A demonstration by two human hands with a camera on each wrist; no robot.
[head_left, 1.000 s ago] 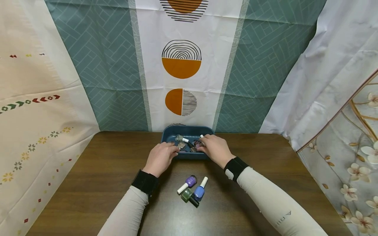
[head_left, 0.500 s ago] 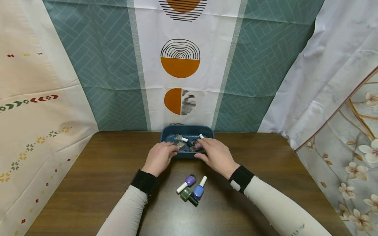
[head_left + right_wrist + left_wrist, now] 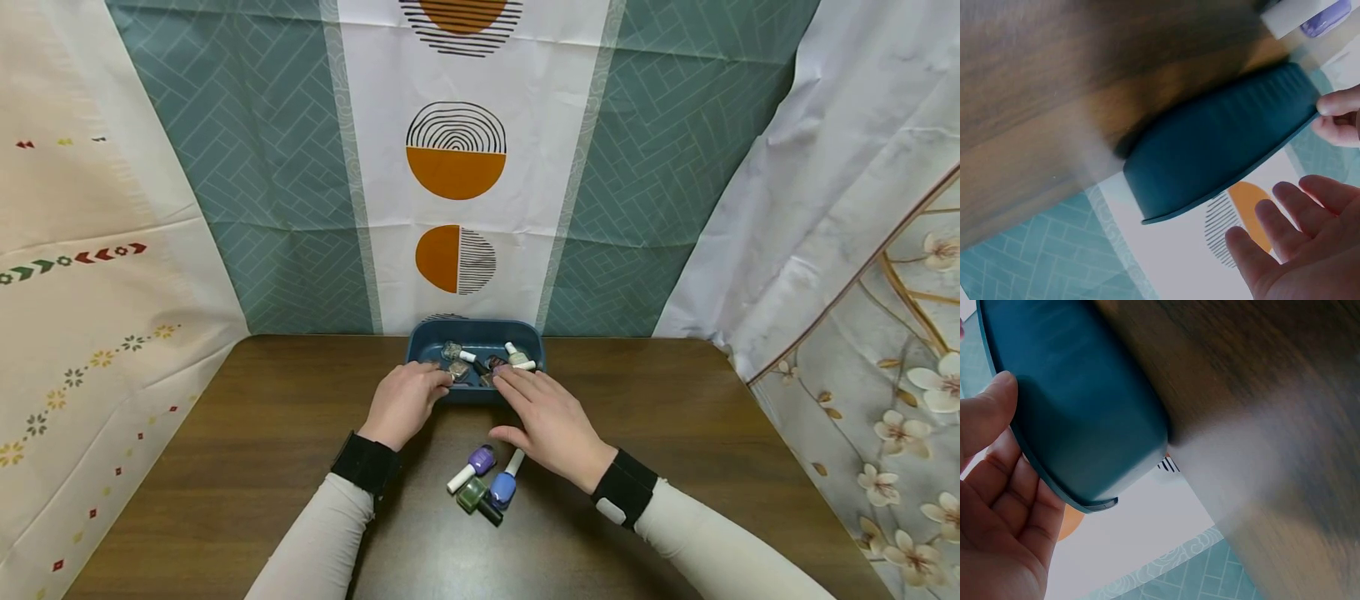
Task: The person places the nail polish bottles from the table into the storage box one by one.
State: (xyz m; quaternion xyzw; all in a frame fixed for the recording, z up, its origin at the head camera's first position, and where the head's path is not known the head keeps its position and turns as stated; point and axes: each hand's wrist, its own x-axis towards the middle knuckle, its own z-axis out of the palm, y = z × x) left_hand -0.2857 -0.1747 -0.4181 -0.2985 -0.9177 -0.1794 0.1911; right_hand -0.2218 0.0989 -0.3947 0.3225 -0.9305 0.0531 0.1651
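Observation:
A dark blue bin [image 3: 472,397] stands at the table's back edge with several nail polish bottles inside, one a pale bottle with a white cap [image 3: 516,354]. My left hand [image 3: 405,404] pinches its near-left rim; in the left wrist view the thumb [image 3: 1000,394] presses the outer wall and the other fingers lie beyond the rim. Over the near-right part of the bin, my right hand [image 3: 555,425] holds nothing visible, its fingers extended. The right wrist view shows those fingers [image 3: 1285,225] spread and apart from the bin wall [image 3: 1222,125].
Nearer me on the wooden table [image 3: 300,467] lie three nail polish bottles: a purple one [image 3: 482,458], a blue one [image 3: 502,490] and a green one [image 3: 472,494]. A patterned cloth [image 3: 300,167] hangs right behind the table.
My right hand has drawn back toward me from inside the bin and its fingers have straightened, uncovering the pale bottle. My left hand stays at the rim.

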